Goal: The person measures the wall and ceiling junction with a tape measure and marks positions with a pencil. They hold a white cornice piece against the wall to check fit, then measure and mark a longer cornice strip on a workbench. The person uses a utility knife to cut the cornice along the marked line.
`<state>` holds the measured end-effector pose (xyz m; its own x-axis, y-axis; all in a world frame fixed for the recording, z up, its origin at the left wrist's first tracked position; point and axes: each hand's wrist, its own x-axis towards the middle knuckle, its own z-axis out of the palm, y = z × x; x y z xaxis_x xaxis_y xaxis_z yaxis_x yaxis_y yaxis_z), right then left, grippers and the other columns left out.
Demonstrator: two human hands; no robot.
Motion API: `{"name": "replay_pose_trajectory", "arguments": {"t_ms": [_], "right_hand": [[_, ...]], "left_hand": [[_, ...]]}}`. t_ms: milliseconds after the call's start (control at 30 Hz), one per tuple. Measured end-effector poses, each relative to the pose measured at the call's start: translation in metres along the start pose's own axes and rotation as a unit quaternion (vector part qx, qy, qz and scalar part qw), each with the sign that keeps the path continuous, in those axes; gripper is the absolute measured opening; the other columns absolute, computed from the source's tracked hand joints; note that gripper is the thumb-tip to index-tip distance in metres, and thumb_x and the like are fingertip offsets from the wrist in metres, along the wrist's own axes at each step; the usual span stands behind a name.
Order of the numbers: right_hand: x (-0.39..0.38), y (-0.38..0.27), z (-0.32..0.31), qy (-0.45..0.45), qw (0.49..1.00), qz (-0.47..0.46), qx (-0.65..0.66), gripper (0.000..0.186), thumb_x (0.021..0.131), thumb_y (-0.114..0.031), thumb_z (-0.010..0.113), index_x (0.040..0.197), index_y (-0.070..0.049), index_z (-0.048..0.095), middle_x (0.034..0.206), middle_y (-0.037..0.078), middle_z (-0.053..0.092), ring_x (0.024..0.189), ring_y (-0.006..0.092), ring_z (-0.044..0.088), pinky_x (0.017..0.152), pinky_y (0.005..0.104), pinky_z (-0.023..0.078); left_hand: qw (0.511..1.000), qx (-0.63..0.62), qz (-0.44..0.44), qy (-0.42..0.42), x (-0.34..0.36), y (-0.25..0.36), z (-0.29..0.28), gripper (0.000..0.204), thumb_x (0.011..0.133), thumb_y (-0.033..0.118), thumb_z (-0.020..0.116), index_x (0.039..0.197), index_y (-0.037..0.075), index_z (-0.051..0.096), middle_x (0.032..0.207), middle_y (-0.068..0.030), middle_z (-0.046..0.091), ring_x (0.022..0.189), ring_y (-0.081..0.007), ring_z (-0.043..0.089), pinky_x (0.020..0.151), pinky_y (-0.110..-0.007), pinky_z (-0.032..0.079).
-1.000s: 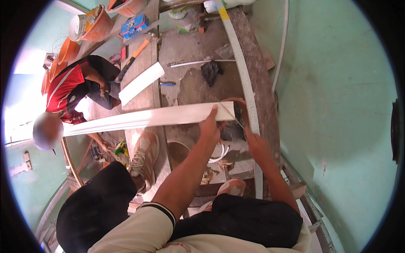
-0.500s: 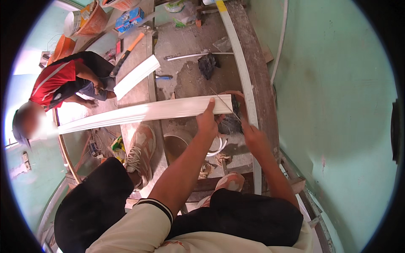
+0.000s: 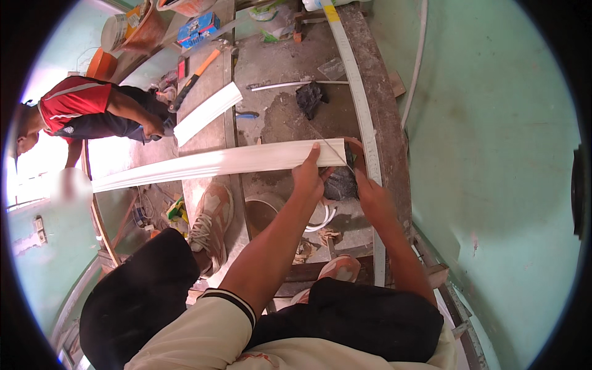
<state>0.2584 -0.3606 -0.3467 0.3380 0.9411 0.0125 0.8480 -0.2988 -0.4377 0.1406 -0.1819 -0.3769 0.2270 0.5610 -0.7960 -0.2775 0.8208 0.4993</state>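
A long white grooved moulding strip stretches across in front of me, its right end past the wooden plank. My left hand grips it near that end, thumb on top and fingers beneath. Closed around the near end of a thin saw, seen almost edge-on, is my right hand. The blade lies slantwise over the strip, just right of my left thumb. My right fist hides the saw's handle. Below the strip's end are a reddish basin and a dark plastic bag, both partly covered.
On the plank lie a short moulding piece, an orange-and-black handled tool and a blue box. A long pale metal bar runs along the right-hand board. A co-worker in red stands at left. A bucket sits below.
My hands, the strip and the saw keep nearly the same places; the whole view has shifted slightly. The co-worker at left has straightened somewhat, the head moving up and to the left.
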Motion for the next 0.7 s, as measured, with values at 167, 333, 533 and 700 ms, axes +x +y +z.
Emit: {"name": "replay_pose_trajectory", "arguments": {"t_ms": [167,333,533,700], "right_hand": [[-0.038,0.017,-0.009,-0.019,1.0,-0.013,-0.017,0.048,0.093,-0.001,0.061,0.141,-0.005,0.062,0.087,0.016,0.068,0.071,0.0386,0.071,0.062,0.0486,0.056],[0.014,-0.001,0.003,0.014,1.0,-0.008,0.012,0.05,0.095,-0.004,0.06,0.144,-0.004,0.059,0.085,0.016,0.066,0.074,0.036,0.072,0.064,0.0488,0.057],[-0.035,0.004,-0.02,-0.019,1.0,0.008,-0.006,0.049,0.092,0.0,0.063,0.141,-0.005,0.063,0.086,0.016,0.067,0.073,0.0365,0.071,0.061,0.0487,0.055],[0.008,-0.006,0.001,-0.02,1.0,0.001,0.005,0.05,0.094,-0.004,0.06,0.144,-0.004,0.058,0.089,0.017,0.067,0.072,0.0375,0.071,0.063,0.0497,0.056]], "left_hand": [[1.0,0.005,0.011,-0.002,-0.007,-0.005,-0.002,0.043,0.1,0.029,0.079,0.133,0.009,0.06,0.126,-0.0091,0.066,0.109,-0.0251,0.068,0.079,-0.043,0.063],[1.0,-0.001,-0.001,-0.009,-0.005,0.006,0.006,0.043,0.1,0.028,0.078,0.133,0.009,0.059,0.126,-0.0095,0.065,0.112,-0.0259,0.067,0.082,-0.044,0.063],[1.0,0.008,0.012,0.009,-0.009,0.002,0.003,0.042,0.1,0.028,0.079,0.132,0.009,0.06,0.125,-0.0092,0.065,0.109,-0.0257,0.067,0.082,-0.045,0.062],[1.0,0.004,-0.004,-0.025,0.0,0.002,-0.004,0.043,0.1,0.03,0.078,0.134,0.012,0.059,0.125,-0.0082,0.065,0.108,-0.0251,0.067,0.081,-0.045,0.061]]}}
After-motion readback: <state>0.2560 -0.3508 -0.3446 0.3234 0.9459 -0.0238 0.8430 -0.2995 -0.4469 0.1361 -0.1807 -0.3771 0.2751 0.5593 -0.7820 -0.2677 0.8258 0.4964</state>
